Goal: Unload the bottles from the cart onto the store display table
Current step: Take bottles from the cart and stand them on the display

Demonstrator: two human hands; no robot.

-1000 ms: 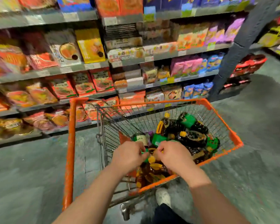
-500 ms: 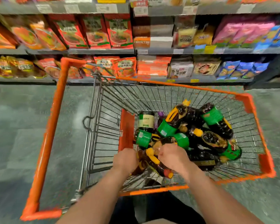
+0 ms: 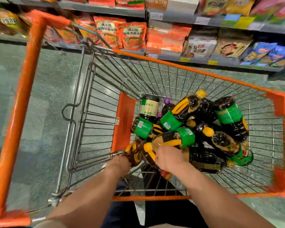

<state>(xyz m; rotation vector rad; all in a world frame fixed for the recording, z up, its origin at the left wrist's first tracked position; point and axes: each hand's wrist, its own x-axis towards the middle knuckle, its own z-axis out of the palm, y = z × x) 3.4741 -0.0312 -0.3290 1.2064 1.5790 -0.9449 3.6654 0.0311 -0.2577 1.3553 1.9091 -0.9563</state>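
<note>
A wire cart with an orange rim [image 3: 184, 67] holds a heap of several dark sauce bottles [image 3: 204, 122] with green labels and yellow handles and caps. My left hand [image 3: 119, 163] reaches down at the near left of the heap and grips a dark bottle with a yellow handle [image 3: 132, 153]. My right hand [image 3: 169, 157] is curled over another dark bottle with a yellow handle and a red cap [image 3: 152, 159]. Both hands hide their fingers behind the bottles. The display table is out of view.
An orange child-seat flap [image 3: 123, 122] stands upright left of the bottles. The cart's orange handle frame [image 3: 21, 99] runs along the left. Store shelves with snack packets [image 3: 130, 35] line the far side. Grey stone floor [image 3: 53, 83] surrounds the cart.
The camera has tilted further down over the cart. Both hands have sunk deeper into the near end of the heap and now sit around two yellow-handled bottles.
</note>
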